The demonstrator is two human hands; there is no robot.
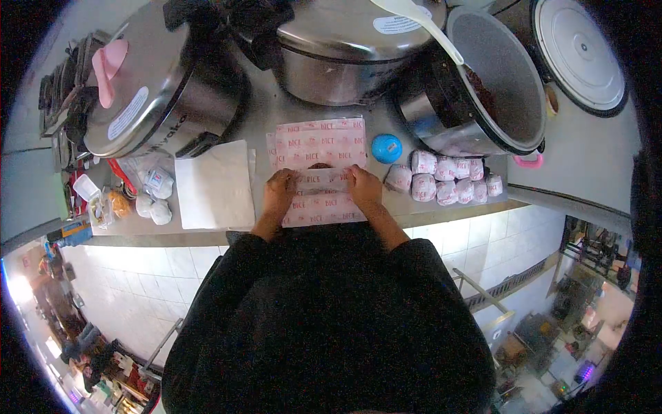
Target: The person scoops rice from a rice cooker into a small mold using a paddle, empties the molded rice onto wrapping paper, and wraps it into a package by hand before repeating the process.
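On the counter in front of me lies pink printed wrapping paper (321,212), with one edge lifted and folded over. Behind that raised fold, a small bit of brown food (319,165) shows; the rest of it is hidden. My left hand (279,192) is closed on the left end of the fold, and my right hand (364,186) grips the right end. Beyond my right hand are a blue round object (387,148) and rows of small wrapped bundles (446,193). To the left of my left hand rests a stack of white sheets (214,186).
Lidded steel pots stand at the left (214,103) and back (331,74). An open pot (507,48) with dark food and a white long-handled spoon (427,27) is back right. A pink scoop (107,69) lies on the left lid. Small bagged items (158,183) sit front left.
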